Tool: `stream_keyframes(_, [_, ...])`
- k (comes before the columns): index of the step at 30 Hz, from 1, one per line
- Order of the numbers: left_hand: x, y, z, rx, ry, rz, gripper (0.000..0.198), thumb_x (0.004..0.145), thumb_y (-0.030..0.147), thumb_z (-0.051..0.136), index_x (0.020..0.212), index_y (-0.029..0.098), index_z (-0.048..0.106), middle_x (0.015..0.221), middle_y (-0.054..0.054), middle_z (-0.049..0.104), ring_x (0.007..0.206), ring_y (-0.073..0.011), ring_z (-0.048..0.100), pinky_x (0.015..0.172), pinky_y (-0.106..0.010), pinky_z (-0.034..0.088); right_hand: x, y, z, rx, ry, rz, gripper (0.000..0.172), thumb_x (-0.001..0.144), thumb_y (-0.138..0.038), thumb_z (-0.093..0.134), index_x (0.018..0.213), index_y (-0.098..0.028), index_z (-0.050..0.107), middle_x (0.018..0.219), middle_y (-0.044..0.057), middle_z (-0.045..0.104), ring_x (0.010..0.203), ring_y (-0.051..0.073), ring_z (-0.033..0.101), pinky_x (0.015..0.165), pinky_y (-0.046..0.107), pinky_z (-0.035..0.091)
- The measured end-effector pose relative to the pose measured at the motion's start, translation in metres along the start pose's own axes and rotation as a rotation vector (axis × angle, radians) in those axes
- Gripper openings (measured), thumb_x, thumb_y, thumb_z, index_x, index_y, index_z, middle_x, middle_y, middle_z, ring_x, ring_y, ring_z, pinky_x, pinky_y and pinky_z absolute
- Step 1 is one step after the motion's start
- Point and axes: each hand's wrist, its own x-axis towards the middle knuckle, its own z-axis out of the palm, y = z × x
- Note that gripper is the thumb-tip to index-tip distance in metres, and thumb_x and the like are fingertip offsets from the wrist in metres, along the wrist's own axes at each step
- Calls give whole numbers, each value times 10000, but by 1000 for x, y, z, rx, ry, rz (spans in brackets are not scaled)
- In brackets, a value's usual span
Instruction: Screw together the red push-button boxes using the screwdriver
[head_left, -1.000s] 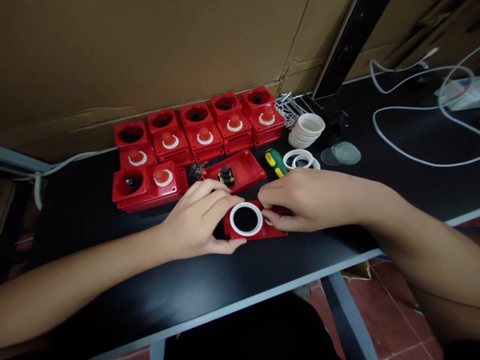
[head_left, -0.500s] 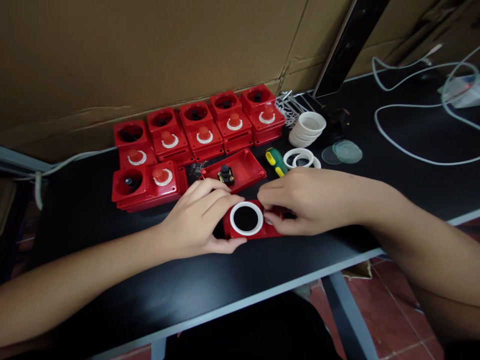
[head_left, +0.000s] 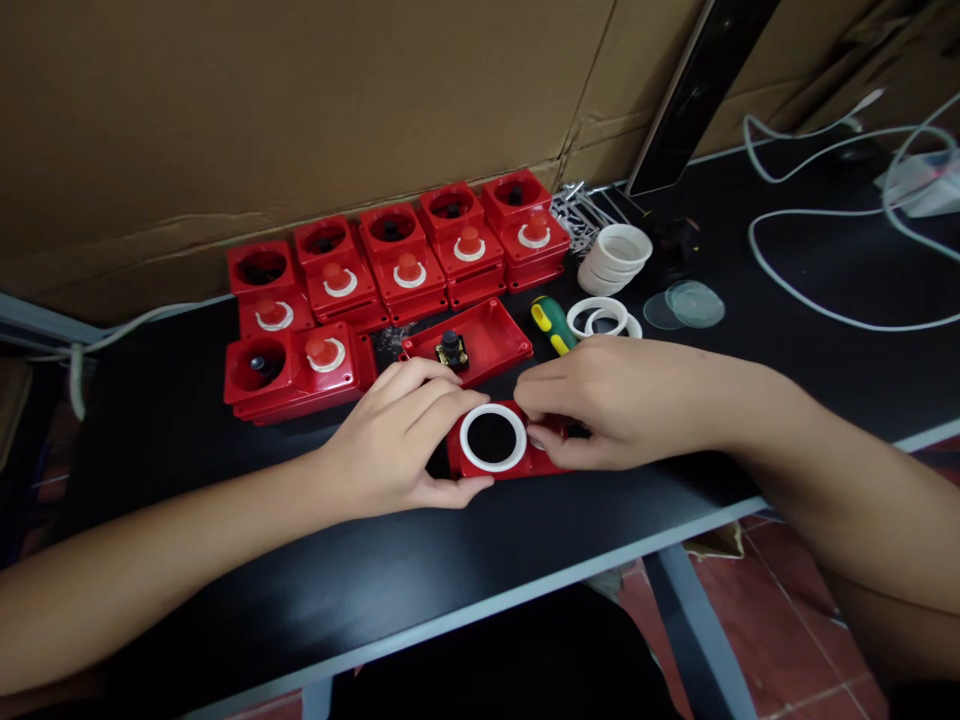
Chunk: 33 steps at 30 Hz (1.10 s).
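Observation:
A red housing [head_left: 455,452] with a white ring [head_left: 493,466] around its round opening lies near the table's front edge. My left hand [head_left: 412,430] grips its left end, thumb at the front and fingers at the back. My right hand [head_left: 592,405] is closed at the housing's right part, its fingertips pinched over something small and pale that they mostly hide. Just behind, an open red tray-like shell [head_left: 495,340] holds a black part [head_left: 451,347] at its left end.
Several red boxes [head_left: 405,270] with orange-red knobs stand along the cardboard wall. A green-yellow screwdriver [head_left: 553,324], white rings [head_left: 598,316], stacked white cups [head_left: 616,256], clear discs [head_left: 696,302], metal screws [head_left: 581,215] and a pale cable [head_left: 795,312] lie to the right.

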Motion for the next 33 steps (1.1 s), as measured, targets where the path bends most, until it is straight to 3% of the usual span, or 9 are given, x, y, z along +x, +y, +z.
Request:
stream_keyframes(16, [-1,-1,2,-66,5,8,686,946,429,931,1514,172,645,1217,-162,837,1142,-357,790,1008,-552,700,1,2,1,3,-4,-17,226,1034,-209,668,817,-207,604,717,-31,623,568,121,514,631,293,319])
stream_keyframes(33, [0,0,1,-35,6,13,572,1013,471,851,1436,158,629,1190,-161,838,1146,-361,801,997,-542,706,1,2,0,-41,-11,0,261,1062,-209,637,805,-202,590,689,-35,586,561,117,467,619,292,302])
